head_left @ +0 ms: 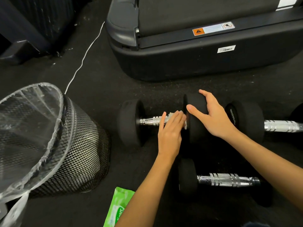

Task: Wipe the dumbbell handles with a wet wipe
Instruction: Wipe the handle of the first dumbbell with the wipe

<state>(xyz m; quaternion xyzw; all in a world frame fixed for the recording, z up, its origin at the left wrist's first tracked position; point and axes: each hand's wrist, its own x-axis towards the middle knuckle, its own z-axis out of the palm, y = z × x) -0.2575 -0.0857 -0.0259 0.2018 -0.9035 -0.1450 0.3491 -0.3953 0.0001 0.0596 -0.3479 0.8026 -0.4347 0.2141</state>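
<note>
A black dumbbell lies on the dark floor, its left weight [129, 122] and chrome handle [150, 121] in plain view. My left hand [170, 133] presses a white wet wipe [185, 126] around the handle's right end; most of the wipe is hidden under my fingers. My right hand [211, 117] rests over the dumbbell's right weight [195, 102], fingers spread across its top. A second dumbbell [226, 179] lies nearer to me, and a third dumbbell [282, 126] lies at the right.
A black mesh wastebasket [78, 154] with a clear plastic liner stands tilted at the left. A green pack of wipes [118, 208] lies at the bottom edge. A treadmill base [196, 59] fills the back, with a white cable [82, 61] running left of it.
</note>
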